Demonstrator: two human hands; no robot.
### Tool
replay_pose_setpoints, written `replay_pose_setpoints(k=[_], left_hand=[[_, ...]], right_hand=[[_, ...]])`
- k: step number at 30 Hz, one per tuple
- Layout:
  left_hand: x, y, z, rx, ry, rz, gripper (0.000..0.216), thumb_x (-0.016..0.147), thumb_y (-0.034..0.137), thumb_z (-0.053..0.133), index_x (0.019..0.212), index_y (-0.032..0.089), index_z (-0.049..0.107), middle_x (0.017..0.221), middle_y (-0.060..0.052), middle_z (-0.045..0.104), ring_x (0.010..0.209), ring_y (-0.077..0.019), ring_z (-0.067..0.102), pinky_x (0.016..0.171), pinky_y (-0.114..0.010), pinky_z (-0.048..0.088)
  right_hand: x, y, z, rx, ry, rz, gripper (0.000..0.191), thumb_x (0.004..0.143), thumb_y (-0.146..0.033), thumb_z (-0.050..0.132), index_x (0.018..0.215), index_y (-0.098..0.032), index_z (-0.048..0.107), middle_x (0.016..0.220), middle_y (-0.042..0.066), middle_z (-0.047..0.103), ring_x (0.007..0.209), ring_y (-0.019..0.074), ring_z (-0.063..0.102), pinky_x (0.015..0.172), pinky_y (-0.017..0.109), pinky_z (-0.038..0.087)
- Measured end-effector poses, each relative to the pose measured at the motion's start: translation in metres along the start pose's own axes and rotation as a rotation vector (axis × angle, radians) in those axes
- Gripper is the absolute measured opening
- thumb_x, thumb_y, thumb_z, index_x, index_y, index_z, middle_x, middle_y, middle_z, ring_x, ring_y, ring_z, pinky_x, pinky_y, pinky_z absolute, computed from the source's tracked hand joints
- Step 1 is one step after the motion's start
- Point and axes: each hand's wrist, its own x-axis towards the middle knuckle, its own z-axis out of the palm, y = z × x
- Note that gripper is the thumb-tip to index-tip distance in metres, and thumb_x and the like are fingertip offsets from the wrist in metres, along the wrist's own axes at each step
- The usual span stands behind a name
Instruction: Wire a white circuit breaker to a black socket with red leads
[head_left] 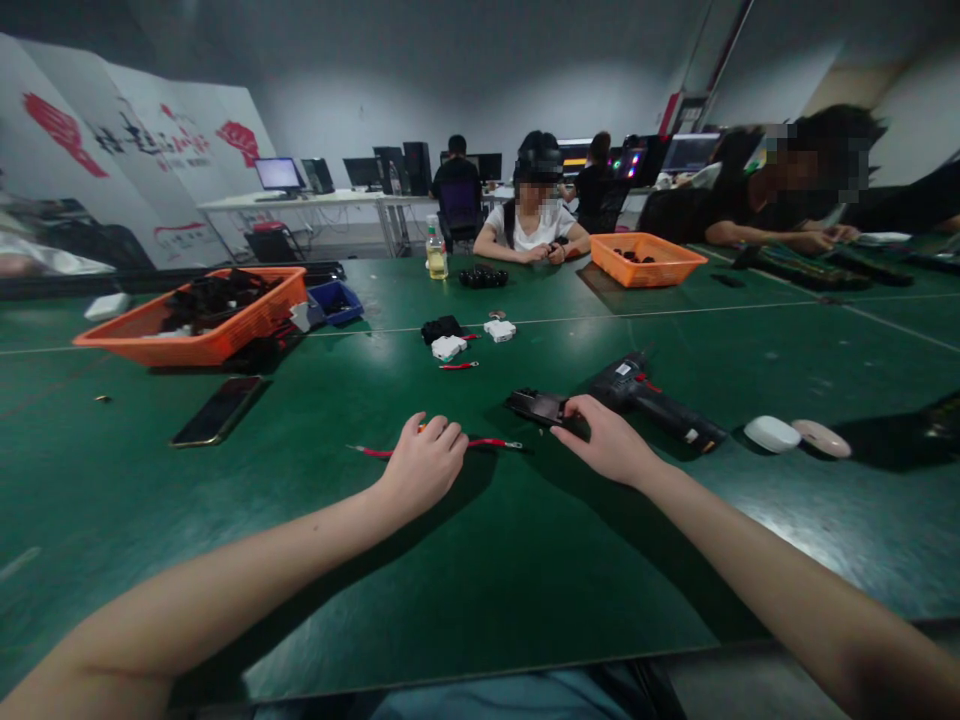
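My left hand [426, 462] is closed around a red cable [491, 442], whose two ends stick out on either side; the right end carries a metal ring lug. Something small and orange shows at the fingers. My right hand [604, 438] grips a black plastic housing [536, 405] by its right end, thumb on the near side. Just beyond that hand a black cordless drill [652, 402] lies on its side. A short red cable [458, 366] with a ring lug rests farther up the table, near two white plastic parts [449, 347] and a black part [441, 328].
On the left stand an orange basket [161, 350] full of black parts, a small blue bin [335, 303] and a phone [219, 412]. A white case [772, 434] lies at right. Across the green table [480, 590] are a bottle [436, 250], another orange basket [649, 272] and seated people.
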Motion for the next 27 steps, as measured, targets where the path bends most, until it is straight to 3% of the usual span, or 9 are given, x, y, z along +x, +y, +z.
replay_pose_setpoints(k=[10, 20, 27], left_hand=[[-0.002, -0.004, 0.001, -0.018, 0.003, -0.013, 0.014, 0.093, 0.021, 0.052, 0.098, 0.017, 0.064, 0.096, -0.008, 0.064, 0.096, -0.0242, 0.056, 0.093, -0.047, 0.042], [0.001, -0.010, 0.011, -0.071, -0.041, -0.006, 0.018, 0.093, 0.018, 0.051, 0.106, 0.016, 0.063, 0.101, -0.008, 0.064, 0.100, -0.0234, 0.055, 0.096, -0.048, 0.039], [0.003, -0.010, 0.011, -0.074, -0.031, -0.001, 0.015, 0.094, 0.020, 0.050, 0.100, 0.018, 0.064, 0.103, -0.008, 0.065, 0.100, -0.0235, 0.056, 0.096, -0.048, 0.039]], right_hand=[[0.005, 0.007, 0.000, 0.096, -0.038, -0.003, 0.025, 0.093, -0.044, 0.058, 0.103, -0.021, 0.055, 0.105, 0.007, 0.062, 0.090, 0.0232, 0.061, 0.079, 0.036, 0.050], [0.011, 0.020, 0.014, 0.116, -0.090, -0.106, 0.028, 0.090, -0.041, 0.063, 0.108, -0.020, 0.056, 0.122, 0.014, 0.059, 0.109, 0.0283, 0.059, 0.091, 0.042, 0.050], [0.009, 0.020, 0.003, 0.222, -0.028, -0.004, 0.024, 0.094, -0.042, 0.056, 0.105, -0.021, 0.055, 0.099, 0.007, 0.063, 0.089, 0.0226, 0.062, 0.079, 0.035, 0.049]])
